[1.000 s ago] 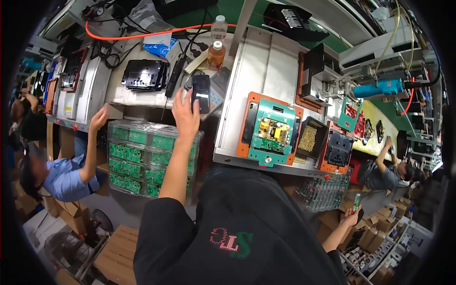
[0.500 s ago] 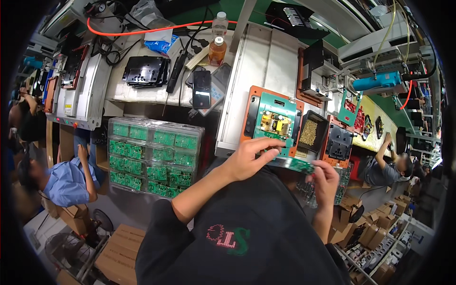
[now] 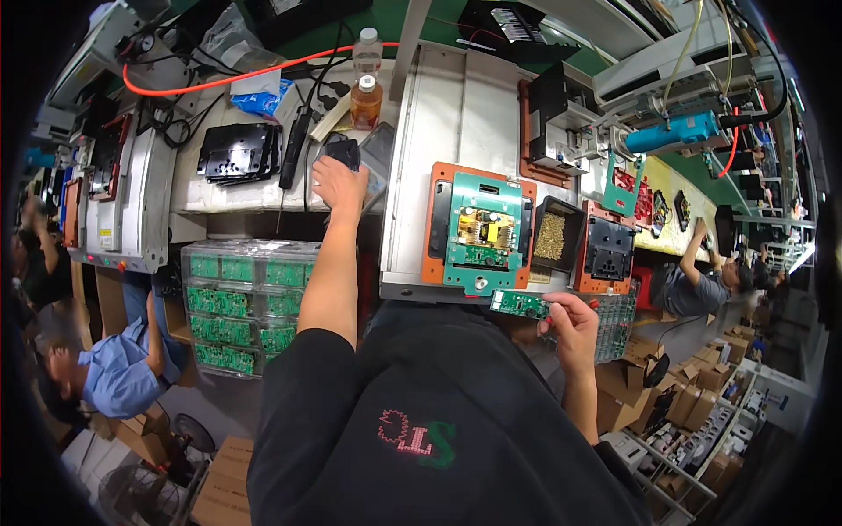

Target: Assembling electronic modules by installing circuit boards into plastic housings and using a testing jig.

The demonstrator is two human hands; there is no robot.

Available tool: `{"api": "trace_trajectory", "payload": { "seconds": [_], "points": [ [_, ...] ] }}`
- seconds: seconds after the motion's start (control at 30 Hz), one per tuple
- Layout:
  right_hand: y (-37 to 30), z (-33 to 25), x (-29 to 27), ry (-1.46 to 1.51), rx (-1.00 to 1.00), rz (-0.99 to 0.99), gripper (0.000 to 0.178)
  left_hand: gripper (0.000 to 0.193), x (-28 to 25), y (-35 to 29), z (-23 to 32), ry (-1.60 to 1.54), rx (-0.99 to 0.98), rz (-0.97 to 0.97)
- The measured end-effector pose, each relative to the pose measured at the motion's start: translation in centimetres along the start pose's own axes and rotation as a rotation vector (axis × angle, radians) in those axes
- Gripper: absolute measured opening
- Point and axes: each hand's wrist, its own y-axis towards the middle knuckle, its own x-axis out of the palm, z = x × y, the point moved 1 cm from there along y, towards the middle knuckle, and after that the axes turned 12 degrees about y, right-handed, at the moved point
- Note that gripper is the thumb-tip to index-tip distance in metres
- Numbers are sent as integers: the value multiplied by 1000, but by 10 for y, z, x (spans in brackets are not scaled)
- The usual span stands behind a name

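Observation:
My left hand (image 3: 340, 182) reaches out to the bench at the upper left, its fingers closed around the lower part of a dark smartphone (image 3: 343, 152). The hand hides some of the phone. Close to my body, my right hand (image 3: 572, 324) pinches the end of a narrow green circuit board (image 3: 517, 303), held in front of the bench edge. Just beyond it lies an orange fixture (image 3: 436, 248) with a green plate (image 3: 458, 273) on top. A circuit board with yellow and metal components (image 3: 481, 230) sits in that plate's opening.
A black bin of small brass-coloured screws (image 3: 551, 237) stands right of the fixture, beside a second fixture with a black casing (image 3: 608, 254). Bottles (image 3: 366, 103) and stacked black casings (image 3: 240, 153) stand at left. Clear trays of green boards (image 3: 232, 302) are below. Co-workers sit on both sides.
My left hand has left the fixture and moved up and left onto the phone. My right hand still holds the narrow board, now slightly left and level. The whole view has shifted.

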Motion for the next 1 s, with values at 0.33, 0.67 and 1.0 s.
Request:
{"api": "trace_trajectory", "payload": {
  "seconds": [0.33, 0.67, 1.0],
  "points": [
    [-8, 11, 4, 59, -1, -20, 20, 55, -31, -20, -22, -247, 44, 71],
    [6, 6, 45, -48, 251, -259, 23, 41, -152, -130, -58, -1390, -77, -725],
    [9, 7, 27, 71, 107, -221, 21, 30, -224, -163, -23, -1196, 611, -750]
  ]
}}
